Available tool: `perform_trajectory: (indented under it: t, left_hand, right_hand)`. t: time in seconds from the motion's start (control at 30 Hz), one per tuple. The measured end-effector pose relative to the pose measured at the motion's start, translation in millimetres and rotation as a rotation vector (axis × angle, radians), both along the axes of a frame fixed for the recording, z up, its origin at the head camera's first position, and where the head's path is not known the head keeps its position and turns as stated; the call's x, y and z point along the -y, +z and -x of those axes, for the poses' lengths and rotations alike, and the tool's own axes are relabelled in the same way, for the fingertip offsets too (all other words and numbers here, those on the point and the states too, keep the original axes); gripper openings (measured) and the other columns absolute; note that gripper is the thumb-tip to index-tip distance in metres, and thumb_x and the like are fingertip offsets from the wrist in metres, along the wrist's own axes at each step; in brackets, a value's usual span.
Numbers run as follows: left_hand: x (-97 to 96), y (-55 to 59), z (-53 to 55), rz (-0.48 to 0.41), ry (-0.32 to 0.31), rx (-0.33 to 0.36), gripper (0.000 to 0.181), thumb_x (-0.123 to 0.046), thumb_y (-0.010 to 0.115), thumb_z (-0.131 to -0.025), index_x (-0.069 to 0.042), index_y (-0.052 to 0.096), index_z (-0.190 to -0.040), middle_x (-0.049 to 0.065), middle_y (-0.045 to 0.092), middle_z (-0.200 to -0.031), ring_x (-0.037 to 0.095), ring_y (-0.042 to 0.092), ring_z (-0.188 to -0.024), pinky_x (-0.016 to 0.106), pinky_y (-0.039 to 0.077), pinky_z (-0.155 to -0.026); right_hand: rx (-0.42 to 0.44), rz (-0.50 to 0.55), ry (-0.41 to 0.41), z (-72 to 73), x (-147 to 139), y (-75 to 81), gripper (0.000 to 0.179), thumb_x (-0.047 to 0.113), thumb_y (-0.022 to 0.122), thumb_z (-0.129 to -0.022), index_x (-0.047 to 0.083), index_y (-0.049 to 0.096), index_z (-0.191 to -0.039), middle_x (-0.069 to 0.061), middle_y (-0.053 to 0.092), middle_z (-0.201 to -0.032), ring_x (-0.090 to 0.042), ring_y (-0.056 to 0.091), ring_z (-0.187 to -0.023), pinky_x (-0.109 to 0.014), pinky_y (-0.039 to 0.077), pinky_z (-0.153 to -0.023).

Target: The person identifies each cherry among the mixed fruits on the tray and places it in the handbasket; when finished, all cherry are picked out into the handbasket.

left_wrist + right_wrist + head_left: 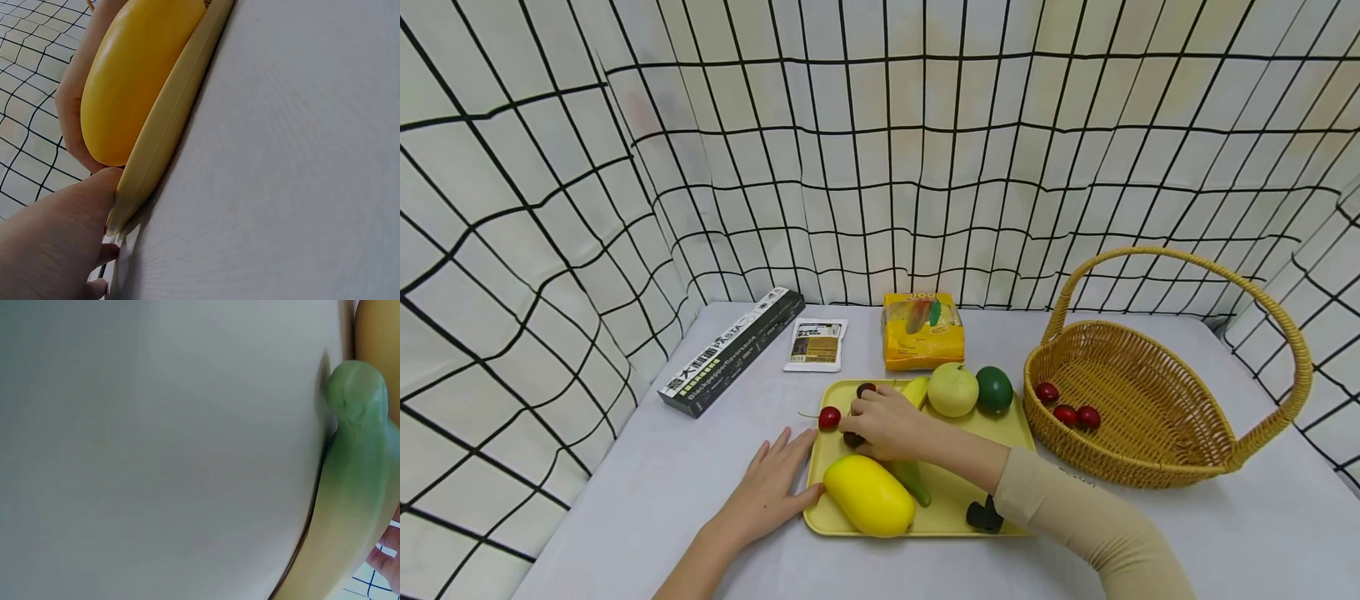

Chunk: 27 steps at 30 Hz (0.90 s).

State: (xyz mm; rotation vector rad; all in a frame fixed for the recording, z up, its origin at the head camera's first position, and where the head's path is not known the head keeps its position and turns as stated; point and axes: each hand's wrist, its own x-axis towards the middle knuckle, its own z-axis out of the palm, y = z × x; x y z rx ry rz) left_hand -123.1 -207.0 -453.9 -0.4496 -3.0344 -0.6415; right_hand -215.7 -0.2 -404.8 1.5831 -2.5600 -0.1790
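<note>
My right hand (pixel 887 421) reaches across the yellow tray (pixel 958 475), its fingers curled. A dark cherry (pixel 853 439) shows between its finger and thumb, partly hidden by the hand. Just beyond the fingers lies another dark red cherry (pixel 867 389), and a red cherry (pixel 829 418) with a stem sits at the tray's left rim. My left hand (pixel 772 483) lies flat with spread fingers beside the tray, thumb at its edge near the yellow mango (pixel 870 496). A banana (pixel 912 482) lies under the right forearm; its green stem end (pixel 356 394) fills part of the right wrist view.
On the tray's far side sit a pale green pear (pixel 953 389) and a dark green avocado (pixel 994 389). A wicker basket (pixel 1127 471) with a tall handle stands right, holding 3 cherries (pixel 1066 414). Behind are a yellow bag (pixel 922 332), a sachet (pixel 817 345) and a pasta box (pixel 733 352).
</note>
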Motion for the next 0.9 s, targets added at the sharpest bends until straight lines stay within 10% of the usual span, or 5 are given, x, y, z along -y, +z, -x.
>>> perform_trajectory:
  t: [0.9]
  left_hand:
    - [1.2, -0.2, 0.2, -0.017, 0.005, 0.002, 0.073, -0.040, 0.062, -0.083, -0.007, 0.034, -0.141, 0.010, 0.037, -0.143, 0.035, 0.022, -0.134, 0.056, 0.010, -0.107]
  right_hand:
    - [-0.024, 0.047, 0.003, -0.6, -3.8, 5.7, 0.029, 0.036, 0.065, -0.083, 0.022, 0.062, -0.108, 0.004, 0.061, -0.088, -0.014, 0.051, -0.083, -0.028, 0.044, -0.078]
